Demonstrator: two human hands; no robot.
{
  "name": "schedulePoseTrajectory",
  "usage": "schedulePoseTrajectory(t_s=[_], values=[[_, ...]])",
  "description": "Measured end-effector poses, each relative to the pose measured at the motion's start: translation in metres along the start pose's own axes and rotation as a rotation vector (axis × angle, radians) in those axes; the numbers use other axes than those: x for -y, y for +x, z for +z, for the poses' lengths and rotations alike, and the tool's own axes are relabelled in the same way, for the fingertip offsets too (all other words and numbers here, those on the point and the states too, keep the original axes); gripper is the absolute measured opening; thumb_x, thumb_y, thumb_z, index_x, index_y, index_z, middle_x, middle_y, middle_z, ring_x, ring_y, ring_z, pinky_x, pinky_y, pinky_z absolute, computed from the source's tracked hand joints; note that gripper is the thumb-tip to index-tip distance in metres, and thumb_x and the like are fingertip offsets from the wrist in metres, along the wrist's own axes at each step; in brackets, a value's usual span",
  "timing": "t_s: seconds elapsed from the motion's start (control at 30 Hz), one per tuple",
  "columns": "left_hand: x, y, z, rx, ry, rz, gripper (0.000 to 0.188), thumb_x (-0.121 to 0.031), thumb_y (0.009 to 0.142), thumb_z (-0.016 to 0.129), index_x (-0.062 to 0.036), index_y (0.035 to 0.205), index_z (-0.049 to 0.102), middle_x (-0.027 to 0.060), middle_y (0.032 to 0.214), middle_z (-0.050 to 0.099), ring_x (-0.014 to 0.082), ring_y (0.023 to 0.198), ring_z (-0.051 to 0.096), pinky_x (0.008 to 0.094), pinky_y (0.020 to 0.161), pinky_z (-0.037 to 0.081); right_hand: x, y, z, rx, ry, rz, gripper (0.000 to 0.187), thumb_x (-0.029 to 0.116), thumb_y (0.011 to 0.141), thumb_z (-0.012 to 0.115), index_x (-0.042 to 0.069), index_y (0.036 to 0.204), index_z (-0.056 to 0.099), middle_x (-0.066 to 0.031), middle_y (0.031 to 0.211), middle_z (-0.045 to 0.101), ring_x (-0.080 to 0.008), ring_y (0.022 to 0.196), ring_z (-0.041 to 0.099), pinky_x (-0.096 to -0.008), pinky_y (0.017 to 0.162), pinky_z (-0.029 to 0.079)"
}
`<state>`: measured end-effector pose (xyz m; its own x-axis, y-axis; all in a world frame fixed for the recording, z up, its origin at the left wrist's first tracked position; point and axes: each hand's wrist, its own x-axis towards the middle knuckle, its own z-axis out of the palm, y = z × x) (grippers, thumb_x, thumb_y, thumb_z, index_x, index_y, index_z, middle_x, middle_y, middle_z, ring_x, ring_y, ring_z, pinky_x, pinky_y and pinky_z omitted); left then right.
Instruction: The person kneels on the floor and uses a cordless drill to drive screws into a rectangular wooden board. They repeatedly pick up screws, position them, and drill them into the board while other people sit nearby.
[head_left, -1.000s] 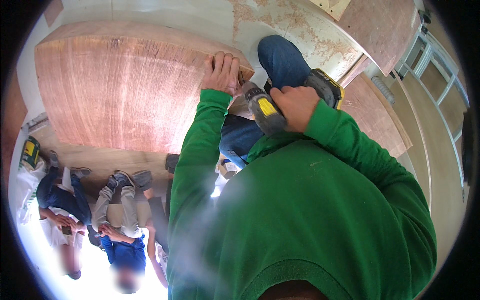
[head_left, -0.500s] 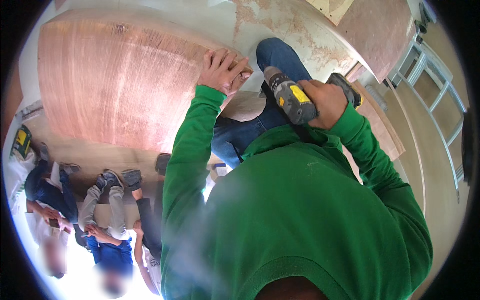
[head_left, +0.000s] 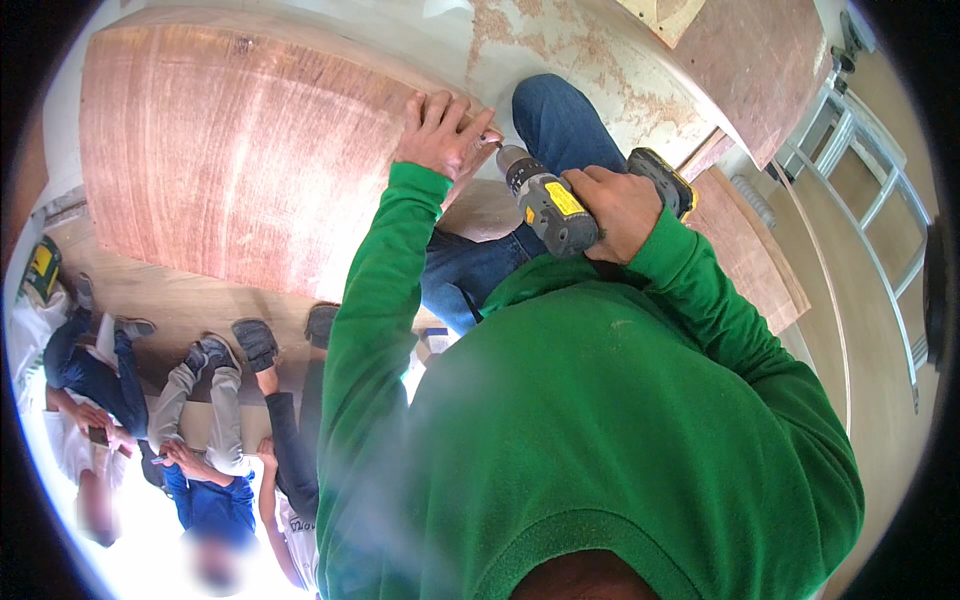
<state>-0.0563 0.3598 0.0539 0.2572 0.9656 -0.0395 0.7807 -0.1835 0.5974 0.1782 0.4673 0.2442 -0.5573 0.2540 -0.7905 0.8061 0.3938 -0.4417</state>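
A large reddish plywood panel point(head_left: 230, 150) lies at the left, its right end close to my bent knee. My left hand point(head_left: 440, 135) is closed over the panel's right corner, with the fingers curled towards its edge. Something small by the index finger and thumb is too tiny to make out. My right hand point(head_left: 622, 212) grips a grey and yellow cordless drill point(head_left: 550, 205), with its battery pointing away to the right. The drill's tip meets the panel's corner right beside my left fingertips.
Several seated people point(head_left: 215, 450) are at the lower left, feet towards the panel. A metal ladder point(head_left: 870, 200) lies at the right. More plywood boards point(head_left: 745, 250) are beside my right arm, and another brown board point(head_left: 750, 70) is at the upper right.
My right hand has brought the drill left and slightly up, so its tip now reaches the panel's corner. My left hand stays at that corner, with its fingers slightly shifted.
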Motion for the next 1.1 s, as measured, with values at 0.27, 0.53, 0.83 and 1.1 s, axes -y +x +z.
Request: schedulePoseTrajectory(t_s=[0.27, 0.53, 0.83, 1.1], values=[[0.007, 0.000, 0.008, -0.037, -0.030, -0.006, 0.045, -0.031, 0.081, 0.078, -0.0226, 0.125, 0.071, 0.0041, 0.126, 0.064, 0.0302, 0.126, 0.055, 0.0624, 0.109, 0.036, 0.002, 0.010, -0.003, -0.021, 0.035, -0.023, 0.070, 0.022, 0.065, 0.091, 0.008, 0.127, 0.059, -0.0159, 0.106, 0.069, -0.0419, 0.097, 0.073, -0.0523, 0.081, 0.060], [0.008, 0.001, 0.008, -0.064, -0.036, -0.008, 0.036, -0.027, 0.082, 0.074, -0.0209, 0.117, 0.071, 0.0036, 0.124, 0.064, 0.0302, 0.125, 0.056, 0.0625, 0.108, 0.037, 0.007, 0.016, -0.005, -0.010, 0.023, -0.022, 0.064, 0.025, 0.069, 0.088, 0.007, 0.124, 0.061, -0.0159, 0.104, 0.070, -0.0421, 0.095, 0.073, -0.0528, 0.079, 0.059], [0.008, -0.001, 0.012, -0.061, -0.032, -0.012, 0.036, -0.027, 0.082, 0.075, -0.0194, 0.117, 0.071, 0.0035, 0.124, 0.064, 0.0297, 0.124, 0.056, 0.0617, 0.108, 0.037, 0.007, 0.018, -0.006, -0.018, 0.026, -0.024, 0.060, 0.027, 0.070, 0.088, 0.008, 0.121, 0.063, -0.0154, 0.102, 0.070, -0.0418, 0.093, 0.073, -0.0532, 0.079, 0.059], [0.006, 0.002, 0.003, -0.028, -0.052, -0.030, 0.054, -0.025, 0.072, 0.079, -0.0099, 0.121, 0.064, 0.0080, 0.126, 0.064, 0.0313, 0.125, 0.056, 0.0609, 0.109, 0.036, 0.011, 0.021, -0.006, 0.042, -0.005, 0.037, 0.060, 0.026, 0.069, 0.090, 0.008, 0.120, 0.062, -0.0151, 0.103, 0.070, -0.0406, 0.096, 0.074, -0.0531, 0.080, 0.060]])
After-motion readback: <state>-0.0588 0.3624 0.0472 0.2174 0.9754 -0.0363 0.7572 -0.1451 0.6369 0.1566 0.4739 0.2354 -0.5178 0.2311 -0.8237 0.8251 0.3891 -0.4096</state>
